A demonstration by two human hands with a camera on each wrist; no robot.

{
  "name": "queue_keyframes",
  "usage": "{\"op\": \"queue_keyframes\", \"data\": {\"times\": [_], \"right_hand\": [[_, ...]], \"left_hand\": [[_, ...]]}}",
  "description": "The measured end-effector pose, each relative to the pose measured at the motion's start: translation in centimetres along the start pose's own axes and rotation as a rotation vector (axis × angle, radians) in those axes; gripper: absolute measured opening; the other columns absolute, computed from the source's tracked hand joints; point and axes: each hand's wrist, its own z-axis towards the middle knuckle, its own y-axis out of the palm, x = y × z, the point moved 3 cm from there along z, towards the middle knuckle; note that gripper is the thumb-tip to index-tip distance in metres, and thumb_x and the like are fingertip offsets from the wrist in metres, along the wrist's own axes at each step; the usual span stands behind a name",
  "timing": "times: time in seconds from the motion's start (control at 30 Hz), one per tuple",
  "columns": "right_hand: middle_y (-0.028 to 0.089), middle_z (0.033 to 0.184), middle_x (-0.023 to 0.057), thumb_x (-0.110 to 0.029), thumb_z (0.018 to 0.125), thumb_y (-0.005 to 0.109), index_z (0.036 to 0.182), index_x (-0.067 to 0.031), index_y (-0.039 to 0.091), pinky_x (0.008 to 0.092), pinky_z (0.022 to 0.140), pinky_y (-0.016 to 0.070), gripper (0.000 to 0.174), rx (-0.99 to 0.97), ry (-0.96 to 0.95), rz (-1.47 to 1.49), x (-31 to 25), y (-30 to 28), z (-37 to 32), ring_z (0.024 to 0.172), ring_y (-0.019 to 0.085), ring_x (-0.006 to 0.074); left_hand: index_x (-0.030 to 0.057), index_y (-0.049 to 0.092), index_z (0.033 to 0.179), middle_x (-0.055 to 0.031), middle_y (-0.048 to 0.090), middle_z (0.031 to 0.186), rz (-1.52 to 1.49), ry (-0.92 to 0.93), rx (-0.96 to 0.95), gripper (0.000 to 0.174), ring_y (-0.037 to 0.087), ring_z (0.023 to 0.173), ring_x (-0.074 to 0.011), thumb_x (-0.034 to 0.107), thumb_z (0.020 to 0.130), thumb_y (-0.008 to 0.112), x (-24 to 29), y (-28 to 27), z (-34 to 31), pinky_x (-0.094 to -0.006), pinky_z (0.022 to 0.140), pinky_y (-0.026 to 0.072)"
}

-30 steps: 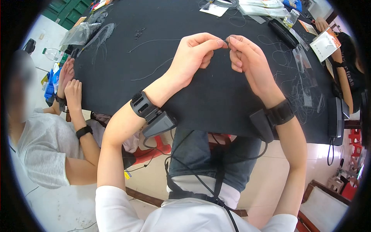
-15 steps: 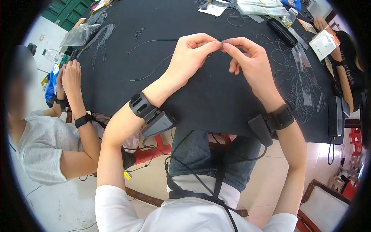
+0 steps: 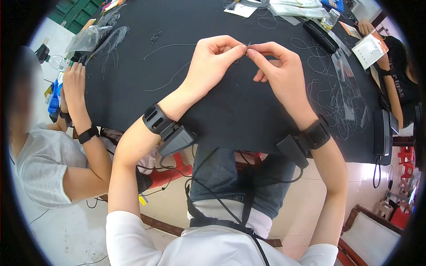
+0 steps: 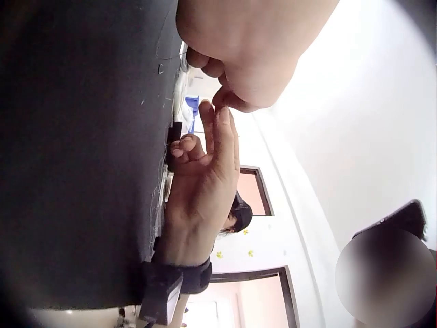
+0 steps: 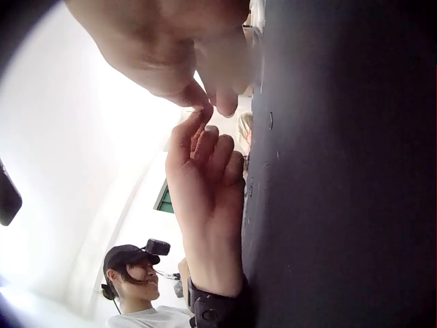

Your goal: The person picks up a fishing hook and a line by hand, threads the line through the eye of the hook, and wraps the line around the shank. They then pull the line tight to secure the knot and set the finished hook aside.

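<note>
My left hand (image 3: 209,62) and right hand (image 3: 284,66) meet over the dark table, fingertips right against each other. Thumb and forefinger of each hand pinch a tiny bit of thin grey line, mostly hidden between the tips. From the left hand a length of this grey line (image 3: 177,44) trails leftward across the tabletop. The other fingers of the right hand (image 4: 201,178) are loosely bent in the left wrist view. In the right wrist view, the left hand (image 5: 205,178) has its remaining fingers curled toward the palm.
Left of my hands lies a small dark cluster (image 3: 155,37). Tangled clear line (image 3: 339,104) and a black case (image 3: 320,37) are on the right. Plastic packets (image 3: 297,9) and a jar (image 3: 329,19) stand at the back. People sit on both sides.
Both hands have shifted slightly left in view, fingertips still together. The right thumb and forefinger have straightened toward the left fingertips. The neighbour's hands on the left have come together.
</note>
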Motion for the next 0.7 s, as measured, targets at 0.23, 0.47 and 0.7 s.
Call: {"op": "queue_keyframes", "data": {"times": [0.23, 0.47, 0.7], "right_hand": [[0.065, 0.079, 0.0083, -0.025, 0.085, 0.057, 0.092, 0.0016, 0.063, 0.0189, 0.047, 0.0444, 0.028, 0.023, 0.033, 0.072, 0.35, -0.27, -0.05, 0.054, 0.060, 0.0105], [0.064, 0.077, 0.0076, -0.029, 0.086, 0.054, 0.092, 0.0008, 0.063, 0.0180, 0.046, 0.0423, 0.032, -0.138, 0.210, 0.169, 0.04, -0.02, -0.22, 0.051, 0.055, 0.0073], [0.063, 0.074, 0.0050, -0.023, 0.084, 0.054, 0.090, -0.0011, 0.062, 0.0181, 0.046, 0.0404, 0.024, -0.144, 0.146, 0.138, 0.39, -0.03, 0.06, 0.052, 0.052, 0.0056]], "left_hand": [[0.0060, 0.066, 0.090, 0.0042, 0.055, 0.063, 0.018, 0.021, 0.009, 0.018, 0.039, 0.050, -0.0004, 0.021, 0.085, 0.057, 0.12, 0.14, 0.09, -0.0158, 0.044, 0.0268], [0.0039, 0.066, 0.091, 0.0039, 0.055, 0.063, 0.163, 0.040, 0.000, 0.020, 0.042, 0.056, -0.0008, 0.021, 0.085, 0.058, 0.29, -0.03, 0.11, -0.0171, 0.049, 0.0300], [-0.0004, 0.064, 0.078, 0.0055, 0.048, 0.055, 0.045, 0.090, 0.038, 0.015, 0.037, 0.052, -0.0006, 0.013, 0.080, 0.060, 0.24, 0.44, 0.21, -0.0191, 0.048, 0.0280]]}}
